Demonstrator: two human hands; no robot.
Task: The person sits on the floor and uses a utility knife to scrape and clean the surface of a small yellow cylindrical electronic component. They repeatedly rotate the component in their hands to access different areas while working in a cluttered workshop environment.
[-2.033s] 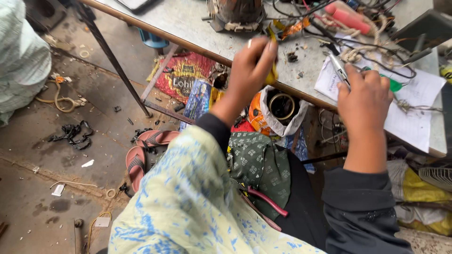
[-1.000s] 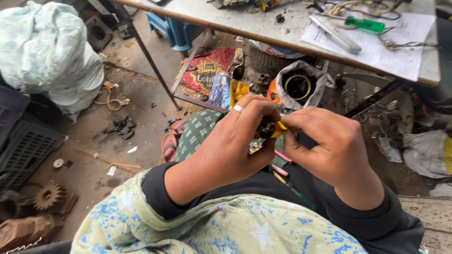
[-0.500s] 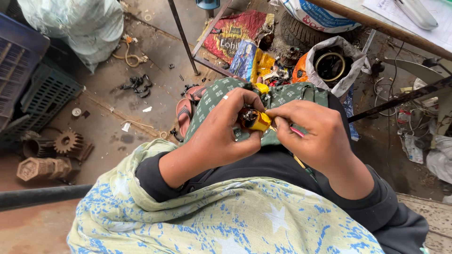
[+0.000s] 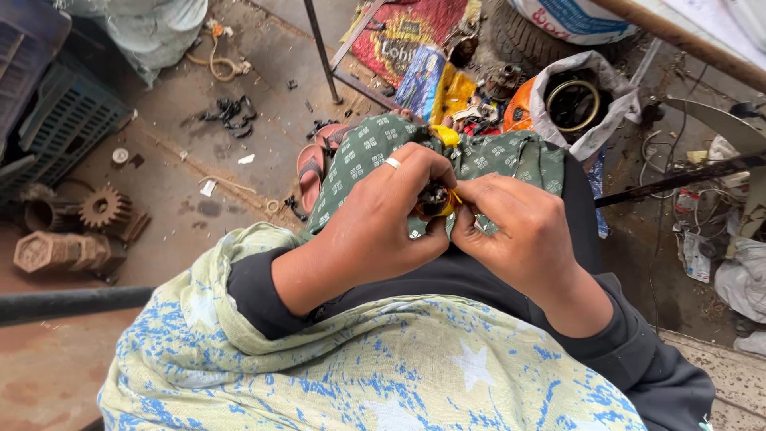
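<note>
My left hand (image 4: 383, 219), with a ring on one finger, and my right hand (image 4: 523, 231) meet over my lap. Between their fingertips sits a small dark metal part with yellow on it (image 4: 436, 199). Both hands are closed around it, so most of it is hidden. Under the hands lies the green patterned cloth (image 4: 367, 156) on my knees. A pale blue-printed scarf (image 4: 375, 367) fills the bottom of the view.
A table edge (image 4: 678, 40) runs across the top right, its metal legs (image 4: 321, 48) beside my knees. Beneath it lie a tyre, printed bags and a white bag holding a ring (image 4: 576, 100). Rusty gears (image 4: 100, 209) and a blue crate (image 4: 64, 128) sit at left.
My hands came down from the tabletop to my lap, bringing the small part with them. My head tipped downward, so the table slid to the top edge.
</note>
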